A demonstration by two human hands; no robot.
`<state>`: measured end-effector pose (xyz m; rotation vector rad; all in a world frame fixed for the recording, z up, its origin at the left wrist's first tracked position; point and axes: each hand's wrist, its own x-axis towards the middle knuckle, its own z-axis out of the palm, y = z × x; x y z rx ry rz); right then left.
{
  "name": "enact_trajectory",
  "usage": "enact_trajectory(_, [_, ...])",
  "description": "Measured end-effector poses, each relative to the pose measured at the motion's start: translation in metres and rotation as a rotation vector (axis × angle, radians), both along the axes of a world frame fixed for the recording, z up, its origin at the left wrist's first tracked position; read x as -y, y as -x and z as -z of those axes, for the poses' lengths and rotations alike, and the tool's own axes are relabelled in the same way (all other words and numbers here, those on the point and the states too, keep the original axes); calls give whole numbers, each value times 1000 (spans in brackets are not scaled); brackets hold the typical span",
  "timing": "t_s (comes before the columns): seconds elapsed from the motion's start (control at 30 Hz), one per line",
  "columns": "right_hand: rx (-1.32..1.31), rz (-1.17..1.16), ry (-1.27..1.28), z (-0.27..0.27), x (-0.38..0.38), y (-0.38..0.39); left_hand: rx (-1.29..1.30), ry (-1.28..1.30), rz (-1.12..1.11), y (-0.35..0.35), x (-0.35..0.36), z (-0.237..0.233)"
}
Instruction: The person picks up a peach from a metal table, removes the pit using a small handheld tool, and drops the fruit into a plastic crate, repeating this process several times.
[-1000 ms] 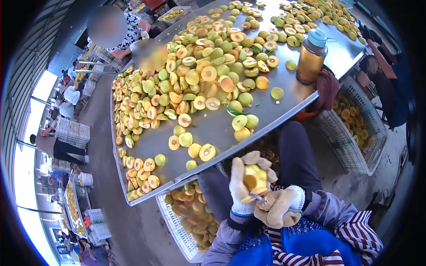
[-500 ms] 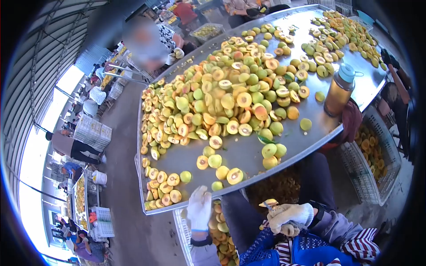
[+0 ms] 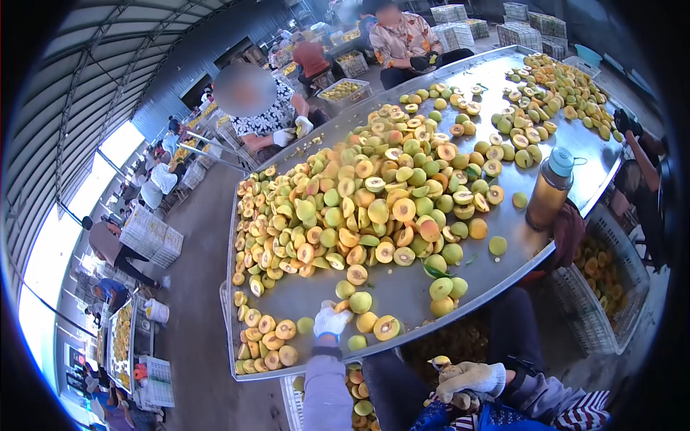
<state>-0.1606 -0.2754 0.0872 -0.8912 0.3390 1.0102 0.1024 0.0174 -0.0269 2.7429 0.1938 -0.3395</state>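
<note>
My left hand [image 3: 332, 320], in a white glove, reaches over the near edge of the metal table [image 3: 424, 320]. Its fingers close on a peach half [image 3: 342, 307] beside a few green and yellow peaches [image 3: 360, 302]. Over my lap, my right hand [image 3: 471, 381], in a soiled pale glove, is closed around a small metal-tipped tool [image 3: 439, 360]; its handle is hidden by the fingers. A large heap of cut peaches [image 3: 374, 201] covers the middle of the table. To the left, a smaller group of peach halves [image 3: 266, 341] lies by the table's corner.
A bottle with a blue lid [image 3: 551, 188] stands at the table's right edge. Crates of peaches flank my legs: a right crate [image 3: 624, 316] and a left crate [image 3: 293, 402]. Across the table sit a person in a patterned top [image 3: 266, 115] and another in a floral shirt [image 3: 402, 43].
My left hand has moved from the table's edge up onto it and closed on a peach half. My right hand stays over my lap with the tool. The view has tilted up.
</note>
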Motion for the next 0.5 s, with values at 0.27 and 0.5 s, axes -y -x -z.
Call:
enact_trajectory(0.27, [58,-81,70,4,-15,2,-123,260,269,45,63,-29])
enact_trajectory(0.5, [226,110,147,18,1,9,-212,1559,100,120,103,-89])
